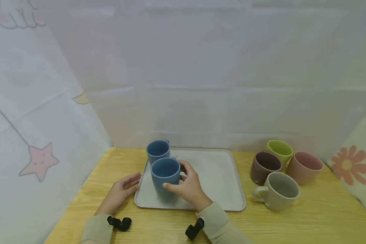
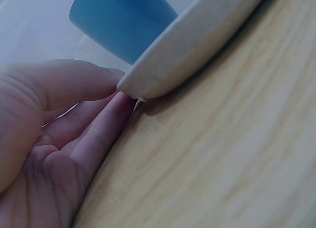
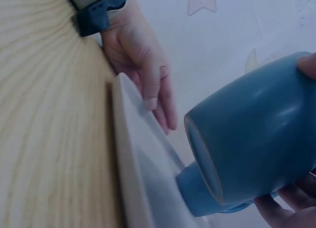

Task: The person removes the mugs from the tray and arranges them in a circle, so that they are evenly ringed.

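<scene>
My right hand (image 1: 190, 186) grips a blue mug (image 1: 165, 178) round its side, thumb at the front and fingers behind. In the right wrist view this mug (image 3: 252, 124) hangs just above the tray, its unglazed base ring showing. Behind it a second blue mug (image 1: 157, 149) stands upright at the tray's back left corner. My left hand (image 1: 119, 193) pinches the left edge of the white tray (image 1: 213, 183). Seen from the left wrist, the thumb lies on the tray's rim (image 2: 168, 60) and the fingers are beneath it.
To the right of the tray several mugs stand upright on the wooden table (image 1: 323, 217): a purple one (image 1: 259, 173), a green one (image 1: 279, 149), a pink one (image 1: 303, 169) and a grey-white one (image 1: 282, 193) with its handle leftward. White printed cloth (image 1: 183, 74) hangs behind.
</scene>
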A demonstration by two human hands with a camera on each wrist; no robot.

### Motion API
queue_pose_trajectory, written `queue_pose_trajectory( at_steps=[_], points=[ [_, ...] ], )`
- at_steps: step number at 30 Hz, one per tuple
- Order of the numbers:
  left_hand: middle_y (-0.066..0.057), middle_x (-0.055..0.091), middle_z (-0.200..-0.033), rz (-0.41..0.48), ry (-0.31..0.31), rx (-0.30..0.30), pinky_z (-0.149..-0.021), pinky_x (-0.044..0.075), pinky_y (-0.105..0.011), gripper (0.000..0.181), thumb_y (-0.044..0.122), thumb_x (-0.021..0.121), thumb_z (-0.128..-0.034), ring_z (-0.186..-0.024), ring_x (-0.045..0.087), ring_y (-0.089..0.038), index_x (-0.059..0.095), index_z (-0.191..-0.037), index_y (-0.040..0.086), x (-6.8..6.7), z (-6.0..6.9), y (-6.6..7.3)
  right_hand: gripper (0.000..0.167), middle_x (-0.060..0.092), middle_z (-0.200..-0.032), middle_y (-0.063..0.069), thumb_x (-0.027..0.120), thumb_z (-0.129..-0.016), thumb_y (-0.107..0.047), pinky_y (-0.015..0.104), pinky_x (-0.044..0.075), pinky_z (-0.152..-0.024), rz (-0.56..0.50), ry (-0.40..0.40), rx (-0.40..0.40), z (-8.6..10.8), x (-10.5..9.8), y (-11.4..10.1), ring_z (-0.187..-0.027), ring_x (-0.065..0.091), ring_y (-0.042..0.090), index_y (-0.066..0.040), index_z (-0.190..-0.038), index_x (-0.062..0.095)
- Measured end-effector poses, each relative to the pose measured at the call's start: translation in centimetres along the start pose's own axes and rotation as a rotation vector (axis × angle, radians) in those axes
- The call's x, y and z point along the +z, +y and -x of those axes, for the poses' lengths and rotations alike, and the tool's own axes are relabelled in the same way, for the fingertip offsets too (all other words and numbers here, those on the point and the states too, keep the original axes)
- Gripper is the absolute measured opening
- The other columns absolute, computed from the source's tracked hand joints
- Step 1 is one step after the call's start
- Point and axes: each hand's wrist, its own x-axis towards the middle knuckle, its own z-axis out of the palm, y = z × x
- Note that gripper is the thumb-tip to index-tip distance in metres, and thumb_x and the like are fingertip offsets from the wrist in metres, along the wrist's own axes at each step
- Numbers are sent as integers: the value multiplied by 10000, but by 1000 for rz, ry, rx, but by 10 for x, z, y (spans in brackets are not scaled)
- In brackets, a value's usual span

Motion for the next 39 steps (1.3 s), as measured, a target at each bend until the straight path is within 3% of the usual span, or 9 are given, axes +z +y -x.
queue_pose_trajectory(
  at_steps=[9, 18, 27, 33, 39],
  points=[
    [-185, 472, -1526, -3, -5, -3, -976, 466, -151, 603, 117, 677, -987, -1405, 450, -316, 427, -1526, 9, 0, 0, -1, 763, 587, -1297, 90, 892, -753, -142, 488, 514, -979, 12, 107, -43, -2, -19, -22, -1169, 554, 275, -83, -1415, 518],
    [-187, 465, -1530, -6, -10, -17, -974, 465, -148, 590, 87, 655, -996, -1410, 444, -315, 419, -1531, 13, 1, 0, 2, 769, 562, -1336, 135, 887, -746, -75, 475, 520, -994, 46, 229, -126, 10, -48, -41, -1192, 552, 313, -42, -1415, 509],
    [-200, 463, -1528, -18, 1, -16, -971, 483, -168, 577, 66, 644, -997, -1384, 482, -250, 424, -1525, -1, 1, -1, 2, 801, 571, -1315, 139, 887, -695, 51, 207, 503, -971, 158, 421, -214, 35, -102, -59, -1174, 553, 211, 15, -1402, 512],
    [-191, 472, -1523, -10, 0, -19, -974, 483, -173, 581, 79, 657, -993, -1391, 469, -275, 434, -1525, 17, -1, -3, -1, 829, 536, -1321, 90, 851, -687, 145, 164, 472, -990, 204, 555, -256, 53, -136, -68, -1178, 544, 195, 58, -1420, 474],
    [-190, 462, -1532, 6, 0, -22, -977, 481, -174, 593, 92, 664, -992, -1408, 444, -304, 426, -1530, 21, 0, -3, 0, 826, 558, -1272, -54, 837, -712, 131, 100, 459, -925, 325, 674, -220, 69, -171, -73, -1139, 554, 116, -4, -1449, 488]
  ],
)
